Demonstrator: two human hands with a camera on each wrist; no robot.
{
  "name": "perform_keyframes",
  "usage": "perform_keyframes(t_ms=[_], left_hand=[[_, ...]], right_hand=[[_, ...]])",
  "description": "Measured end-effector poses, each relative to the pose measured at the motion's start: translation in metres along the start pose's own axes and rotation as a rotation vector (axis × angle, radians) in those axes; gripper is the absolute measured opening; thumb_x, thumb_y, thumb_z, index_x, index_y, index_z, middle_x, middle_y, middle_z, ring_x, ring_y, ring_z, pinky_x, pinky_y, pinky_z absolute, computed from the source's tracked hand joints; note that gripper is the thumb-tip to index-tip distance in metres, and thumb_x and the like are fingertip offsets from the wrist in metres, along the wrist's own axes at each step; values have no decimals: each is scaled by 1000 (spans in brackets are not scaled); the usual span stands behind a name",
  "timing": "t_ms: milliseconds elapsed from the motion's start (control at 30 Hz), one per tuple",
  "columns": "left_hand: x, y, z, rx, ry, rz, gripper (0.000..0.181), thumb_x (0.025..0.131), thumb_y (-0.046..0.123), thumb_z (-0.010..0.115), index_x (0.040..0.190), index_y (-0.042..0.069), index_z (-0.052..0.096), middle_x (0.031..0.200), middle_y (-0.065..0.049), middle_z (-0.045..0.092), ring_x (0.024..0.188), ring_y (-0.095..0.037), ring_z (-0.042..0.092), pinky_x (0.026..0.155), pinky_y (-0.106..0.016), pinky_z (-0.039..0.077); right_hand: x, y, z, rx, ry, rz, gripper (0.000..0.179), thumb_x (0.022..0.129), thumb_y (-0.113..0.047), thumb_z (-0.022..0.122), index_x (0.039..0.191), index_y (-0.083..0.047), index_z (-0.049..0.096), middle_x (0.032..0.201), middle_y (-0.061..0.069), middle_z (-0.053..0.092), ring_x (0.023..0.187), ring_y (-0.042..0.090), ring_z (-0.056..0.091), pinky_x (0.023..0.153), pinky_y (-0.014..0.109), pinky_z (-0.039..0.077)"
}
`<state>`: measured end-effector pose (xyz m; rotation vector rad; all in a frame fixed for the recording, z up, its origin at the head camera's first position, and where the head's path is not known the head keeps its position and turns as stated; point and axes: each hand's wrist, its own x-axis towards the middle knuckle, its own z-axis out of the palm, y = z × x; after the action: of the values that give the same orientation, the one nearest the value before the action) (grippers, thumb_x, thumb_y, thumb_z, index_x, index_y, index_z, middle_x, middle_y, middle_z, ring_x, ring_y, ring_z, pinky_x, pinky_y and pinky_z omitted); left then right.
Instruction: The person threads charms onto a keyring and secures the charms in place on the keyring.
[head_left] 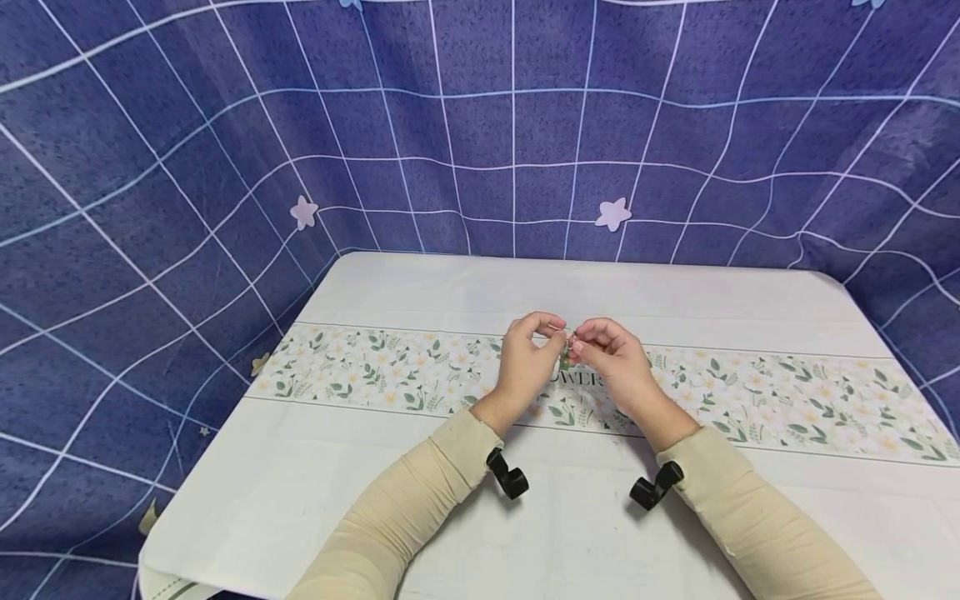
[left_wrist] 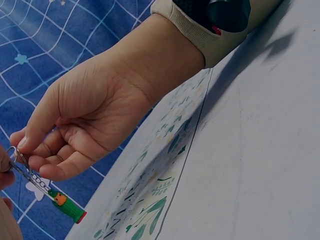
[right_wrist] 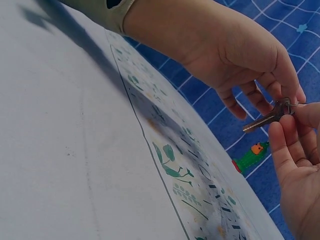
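Observation:
My left hand and right hand meet above the table's middle, fingertips close together. The left thumb and finger pinch a metal split ring. From it a short chain hangs with a small green figure charm, which has an orange face and a red base. A metal key is at the ring, its blade angled down. My right thumb and finger pinch at the key's head beside the ring. Whether the key is threaded on the ring, I cannot tell.
A white cloth covers the table, crossed by a floral printed band with lettering partly hidden by the hands. Behind and to the left hangs a blue gridded curtain with stars. Black mounts sit at both wrists.

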<state>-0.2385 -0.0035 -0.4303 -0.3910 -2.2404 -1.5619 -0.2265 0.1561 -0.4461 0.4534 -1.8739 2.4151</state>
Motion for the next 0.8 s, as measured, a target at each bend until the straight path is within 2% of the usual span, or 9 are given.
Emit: perform_keyframes(t_ms=[167,400,567,800], left_hand=[[0,-1,0,4,9,-6,9,88,8,71,94,14,74,81,1,69,80,-14,54,69,-29,43],[-1,-1,1,10,6,0,7,89,7,69,93,11,72,83,0,67,85,-15,55,78,-32,43],[-3,1,1,21,0,-7,7,90,8,68,94,12,71,85,0,66,88,-15,54,79,-32,44],[-5,2,0,26,-1,-5,6,91,7,68,95,11,71,88,0,66,90,-32,57,76,-32,44]], right_hand=[[0,1,0,-12,6,-7,17,96,8,61,111,9,55,93,1,67,80,14,68,79,33,59],[-1,2,1,-21,14,-35,20,95,8,63,112,14,52,93,0,68,79,13,68,77,30,59],[-2,3,4,-31,28,-69,23,94,10,63,111,19,50,92,0,68,78,12,68,75,29,59],[-3,3,8,-56,71,-111,21,92,12,65,107,20,52,90,3,68,77,14,68,75,28,59]])
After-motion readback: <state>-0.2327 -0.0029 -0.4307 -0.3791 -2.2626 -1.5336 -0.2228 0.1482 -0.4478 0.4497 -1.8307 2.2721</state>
